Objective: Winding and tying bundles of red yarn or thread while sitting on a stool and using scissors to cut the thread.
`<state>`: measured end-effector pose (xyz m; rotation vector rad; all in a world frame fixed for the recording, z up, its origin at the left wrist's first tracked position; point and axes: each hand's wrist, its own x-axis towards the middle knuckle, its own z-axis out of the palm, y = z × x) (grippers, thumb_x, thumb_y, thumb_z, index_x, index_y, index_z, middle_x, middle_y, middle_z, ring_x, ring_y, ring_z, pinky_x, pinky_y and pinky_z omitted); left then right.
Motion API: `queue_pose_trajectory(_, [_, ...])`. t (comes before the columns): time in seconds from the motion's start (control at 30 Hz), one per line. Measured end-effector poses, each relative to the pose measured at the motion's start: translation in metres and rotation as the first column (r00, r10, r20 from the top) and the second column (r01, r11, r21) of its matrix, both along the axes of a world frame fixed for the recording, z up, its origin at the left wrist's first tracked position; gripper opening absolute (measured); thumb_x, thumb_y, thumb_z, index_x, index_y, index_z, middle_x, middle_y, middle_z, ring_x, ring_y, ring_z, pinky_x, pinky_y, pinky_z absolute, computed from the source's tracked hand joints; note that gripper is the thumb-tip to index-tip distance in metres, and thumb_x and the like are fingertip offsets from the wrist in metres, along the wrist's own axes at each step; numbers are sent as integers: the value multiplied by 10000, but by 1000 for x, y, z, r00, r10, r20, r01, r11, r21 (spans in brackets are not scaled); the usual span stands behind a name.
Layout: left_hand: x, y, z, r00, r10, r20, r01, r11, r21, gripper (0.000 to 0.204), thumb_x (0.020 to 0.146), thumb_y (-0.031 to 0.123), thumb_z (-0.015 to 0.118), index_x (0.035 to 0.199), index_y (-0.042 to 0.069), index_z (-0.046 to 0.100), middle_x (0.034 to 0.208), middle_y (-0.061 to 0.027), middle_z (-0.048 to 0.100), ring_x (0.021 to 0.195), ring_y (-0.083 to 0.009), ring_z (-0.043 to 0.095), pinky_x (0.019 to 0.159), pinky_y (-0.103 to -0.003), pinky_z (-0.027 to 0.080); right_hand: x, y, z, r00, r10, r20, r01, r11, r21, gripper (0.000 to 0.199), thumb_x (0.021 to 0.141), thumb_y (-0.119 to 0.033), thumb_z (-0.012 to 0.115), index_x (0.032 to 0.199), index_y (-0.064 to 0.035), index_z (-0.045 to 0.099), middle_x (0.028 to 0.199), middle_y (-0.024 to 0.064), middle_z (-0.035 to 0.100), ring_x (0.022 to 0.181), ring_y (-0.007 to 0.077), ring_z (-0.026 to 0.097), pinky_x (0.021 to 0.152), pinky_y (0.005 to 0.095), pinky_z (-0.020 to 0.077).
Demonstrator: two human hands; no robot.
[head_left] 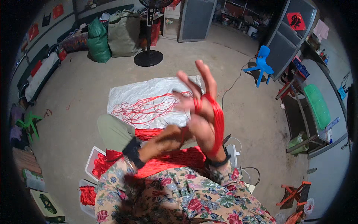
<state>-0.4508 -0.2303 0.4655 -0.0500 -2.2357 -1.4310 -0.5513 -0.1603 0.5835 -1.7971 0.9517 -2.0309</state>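
Observation:
My right hand is raised in front of me, two fingers pointing up, blurred by motion. A bundle of red cord is looped round it, running from the fingers down along the wrist. Lower and to the left is my left hand, close to the right palm; its fingers are smeared and partly hidden. Across my lap lies a thick mass of straight red cord strands. Beyond my knees, loose tangled red cord spreads over a white woven sheet on the floor.
Two white bins with red cord stand at my left. A white box with cables sits at my right. Farther off are a black fan, stuffed sacks, a blue chair and a side table holding a green basket.

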Motion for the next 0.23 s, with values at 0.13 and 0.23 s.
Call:
queue_pose_trajectory(0.13, [23,39,54,991,-123,47,128,817,-562,133,811,149,602,749,42,554,686,-89,609,602,-232,623,430,-417,410,-40,-43,-46,755,-483,-444,511,857,-63,250,693,-200,724,878,-36,692,1407,214,320,1223,393,429,963,442,403])
queue_pose_trajectory(0.23, [59,21,138,997,-74,19,67,716,-695,113,757,129,630,840,80,572,685,-89,625,603,-250,629,454,-405,434,-31,-31,-66,680,-409,-609,447,889,-98,247,703,-270,721,871,-89,707,1440,194,297,1254,400,401,1016,470,348])
